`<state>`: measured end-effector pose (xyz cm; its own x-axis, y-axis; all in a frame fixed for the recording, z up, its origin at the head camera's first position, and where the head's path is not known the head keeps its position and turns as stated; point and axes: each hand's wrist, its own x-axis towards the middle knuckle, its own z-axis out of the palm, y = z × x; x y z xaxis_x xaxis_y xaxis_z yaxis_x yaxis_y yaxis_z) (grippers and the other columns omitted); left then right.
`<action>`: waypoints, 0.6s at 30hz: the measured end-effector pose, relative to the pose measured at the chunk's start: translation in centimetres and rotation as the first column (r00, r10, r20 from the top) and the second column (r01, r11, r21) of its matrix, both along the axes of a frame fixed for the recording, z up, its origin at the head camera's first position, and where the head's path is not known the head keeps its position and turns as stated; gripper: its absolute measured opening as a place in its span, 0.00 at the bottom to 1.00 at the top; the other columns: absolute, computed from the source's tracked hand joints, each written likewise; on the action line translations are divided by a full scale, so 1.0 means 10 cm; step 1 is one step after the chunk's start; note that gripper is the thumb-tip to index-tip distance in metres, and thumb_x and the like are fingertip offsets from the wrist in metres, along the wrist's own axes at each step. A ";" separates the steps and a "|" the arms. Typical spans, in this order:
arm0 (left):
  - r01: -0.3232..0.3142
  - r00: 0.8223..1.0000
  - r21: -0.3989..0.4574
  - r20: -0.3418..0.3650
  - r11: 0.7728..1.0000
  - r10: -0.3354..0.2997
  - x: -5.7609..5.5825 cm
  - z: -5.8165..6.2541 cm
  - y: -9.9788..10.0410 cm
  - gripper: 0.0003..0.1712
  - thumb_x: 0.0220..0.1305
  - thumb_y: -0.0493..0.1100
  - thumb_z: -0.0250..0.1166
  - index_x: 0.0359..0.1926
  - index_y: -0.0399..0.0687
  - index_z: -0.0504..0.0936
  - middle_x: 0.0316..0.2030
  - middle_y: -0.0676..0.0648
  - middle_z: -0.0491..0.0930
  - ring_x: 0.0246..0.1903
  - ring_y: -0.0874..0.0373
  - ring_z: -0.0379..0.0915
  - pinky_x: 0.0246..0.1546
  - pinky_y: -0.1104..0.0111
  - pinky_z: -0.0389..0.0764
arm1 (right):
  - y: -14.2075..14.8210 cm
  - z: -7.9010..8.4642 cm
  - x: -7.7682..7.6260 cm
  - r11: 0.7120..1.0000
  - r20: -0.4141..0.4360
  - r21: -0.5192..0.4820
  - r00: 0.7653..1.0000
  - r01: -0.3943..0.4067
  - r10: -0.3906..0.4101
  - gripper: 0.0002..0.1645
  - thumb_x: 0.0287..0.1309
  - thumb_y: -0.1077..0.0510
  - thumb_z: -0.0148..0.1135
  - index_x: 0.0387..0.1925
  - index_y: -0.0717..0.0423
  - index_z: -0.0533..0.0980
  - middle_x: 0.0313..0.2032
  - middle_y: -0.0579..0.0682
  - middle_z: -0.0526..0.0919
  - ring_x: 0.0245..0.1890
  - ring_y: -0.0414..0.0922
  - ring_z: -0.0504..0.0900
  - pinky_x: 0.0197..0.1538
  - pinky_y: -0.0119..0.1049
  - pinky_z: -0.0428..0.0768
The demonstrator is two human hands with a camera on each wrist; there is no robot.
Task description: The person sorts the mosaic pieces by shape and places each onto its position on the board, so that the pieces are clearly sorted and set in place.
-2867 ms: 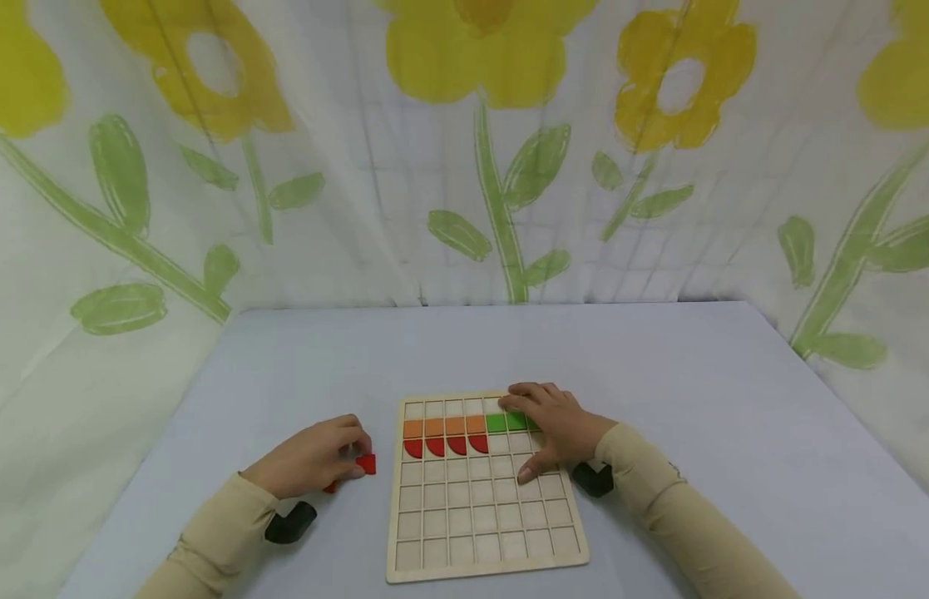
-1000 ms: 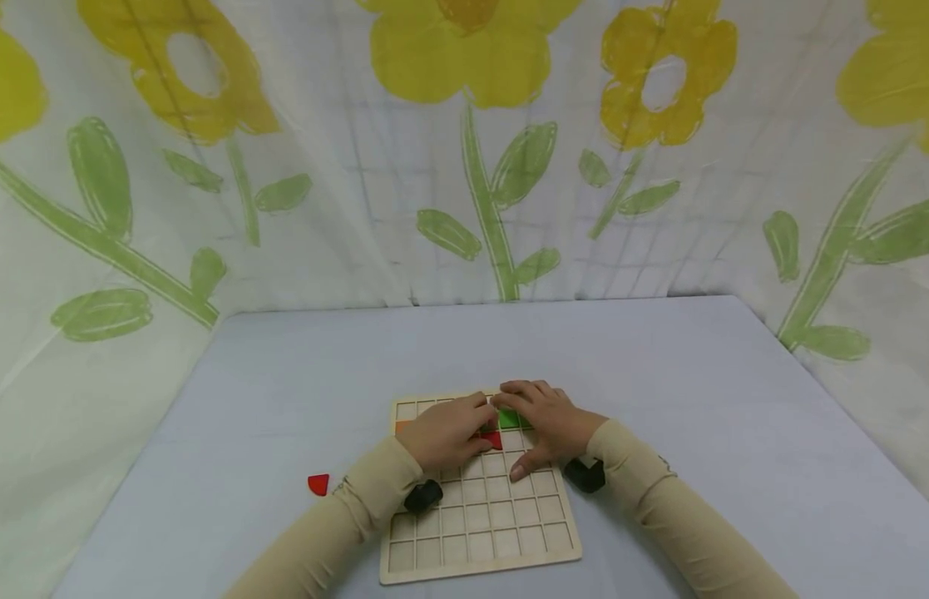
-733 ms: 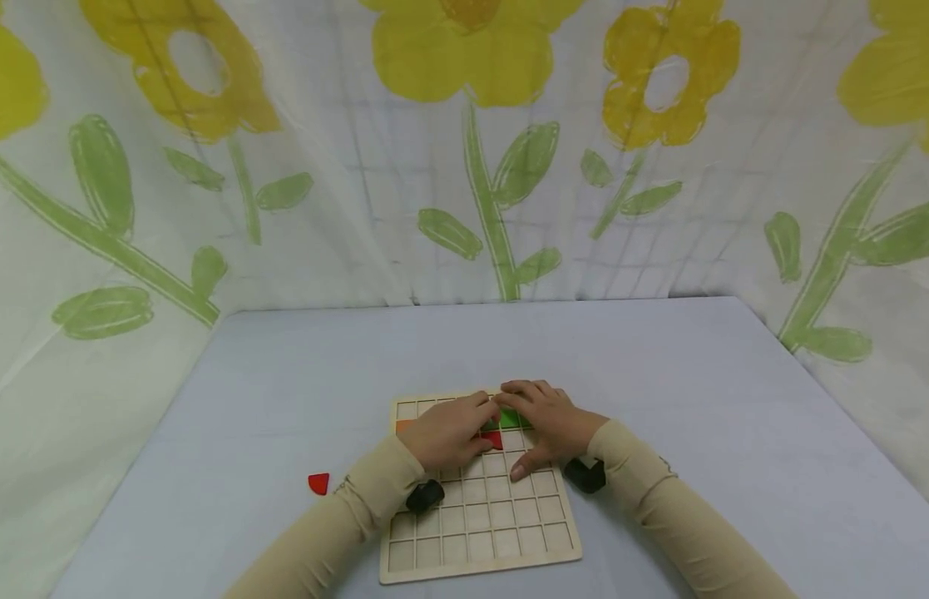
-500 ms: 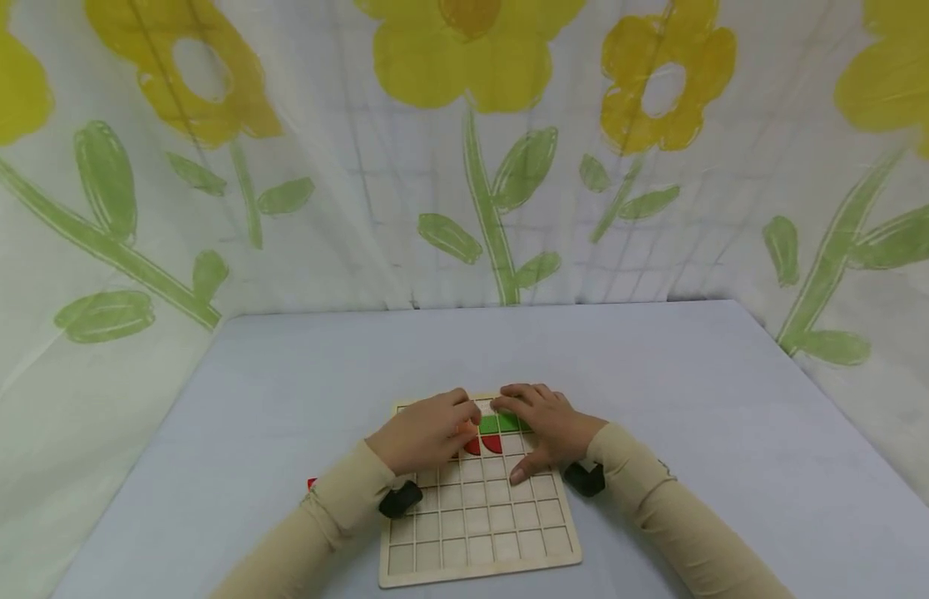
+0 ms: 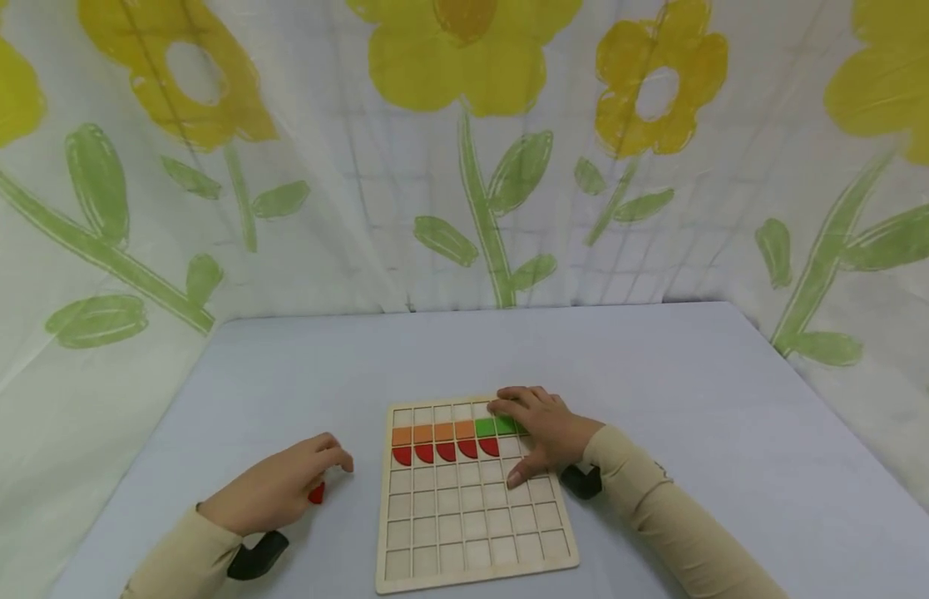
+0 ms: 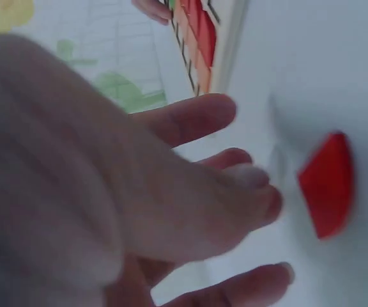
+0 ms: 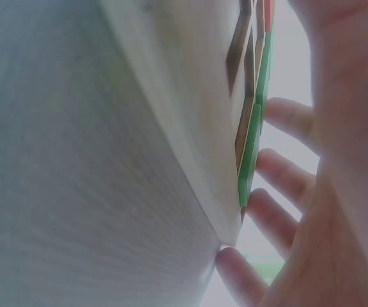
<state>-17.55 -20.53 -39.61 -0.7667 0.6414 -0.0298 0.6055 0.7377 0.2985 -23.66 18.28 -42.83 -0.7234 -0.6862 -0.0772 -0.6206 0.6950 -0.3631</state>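
Observation:
My left hand [image 5: 280, 482] hovers over the table left of the board, its fingers loosely bent and empty. Just beneath it lies a loose red quarter-circle piece [image 6: 329, 187], which the left wrist view shows apart from the fingertips. The wooden grid board [image 5: 440, 586] holds a row of orange squares [image 5: 422, 433] and green squares [image 5: 485, 428]. Under that row sit several red quarter-circle pieces [image 5: 445, 452]. With spread fingers, my right hand [image 5: 548, 428] rests on the board's upper right part, covering some cells; its fingertips are by the green squares [image 7: 249, 157] in the right wrist view.
A pale table [image 5: 621, 358] carries the board. Behind it hangs a white curtain [image 5: 344, 208] printed with yellow flowers. Black straps [image 5: 258, 556] sit at both wrists, below beige sleeves.
My left hand set a red quarter-circle piece at the right end of the red row, let go, and moved back left to the loose red piece. My right hand stays on the board.

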 end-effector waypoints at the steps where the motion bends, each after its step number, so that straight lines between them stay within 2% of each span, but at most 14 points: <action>1: 0.009 1.000 0.003 0.013 1.000 -0.009 0.03 -0.01 -0.05 0.22 0.55 0.23 0.60 0.42 0.53 0.78 0.39 0.58 0.72 0.34 0.66 0.70 0.34 0.71 0.77 | 0.00 -0.01 0.00 1.000 -0.008 0.006 1.000 0.003 -0.003 0.63 0.35 0.23 0.67 0.71 0.45 0.57 0.70 0.53 0.54 0.68 0.54 0.56 0.63 0.59 0.60; 5: 0.028 1.000 0.002 0.009 1.000 -0.028 0.09 -0.08 -0.17 0.18 0.55 0.27 0.65 0.41 0.55 0.79 0.37 0.59 0.71 0.36 0.67 0.70 0.35 0.72 0.77 | 0.02 -0.01 -0.01 1.000 -0.026 0.024 1.000 0.015 -0.014 0.64 0.34 0.22 0.66 0.71 0.44 0.57 0.71 0.52 0.54 0.68 0.53 0.56 0.63 0.58 0.60; 10: -0.007 1.000 -0.008 0.027 1.000 0.007 0.10 -0.13 -0.19 0.19 0.49 0.33 0.73 0.39 0.55 0.78 0.36 0.60 0.69 0.36 0.66 0.68 0.35 0.71 0.76 | 0.00 -0.01 -0.01 1.000 0.000 0.007 1.000 0.006 -0.006 0.64 0.35 0.22 0.66 0.71 0.44 0.57 0.71 0.52 0.54 0.69 0.54 0.55 0.63 0.59 0.59; 16: 0.035 0.999 0.079 -0.009 0.996 -0.034 0.06 -0.15 -0.16 0.15 0.52 0.36 0.72 0.37 0.54 0.76 0.34 0.60 0.69 0.34 0.67 0.67 0.34 0.72 0.74 | -0.01 0.00 0.01 1.000 0.000 0.016 1.000 0.015 -0.015 0.64 0.35 0.23 0.67 0.71 0.44 0.57 0.71 0.52 0.54 0.69 0.53 0.55 0.64 0.58 0.59; 18: 0.027 1.000 0.079 -0.008 0.997 -0.027 0.06 -0.14 -0.16 0.15 0.51 0.37 0.73 0.38 0.52 0.77 0.34 0.59 0.70 0.34 0.66 0.67 0.34 0.71 0.75 | -0.01 0.00 0.00 1.000 0.004 0.011 1.000 0.012 -0.012 0.64 0.35 0.23 0.67 0.71 0.44 0.57 0.71 0.52 0.54 0.69 0.53 0.55 0.64 0.58 0.59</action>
<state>-16.96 -22.11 -41.02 -0.7492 0.6618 0.0274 0.6272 0.6954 0.3508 -23.61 18.15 -42.83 -0.7310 -0.6767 -0.0879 -0.6108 0.7063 -0.3578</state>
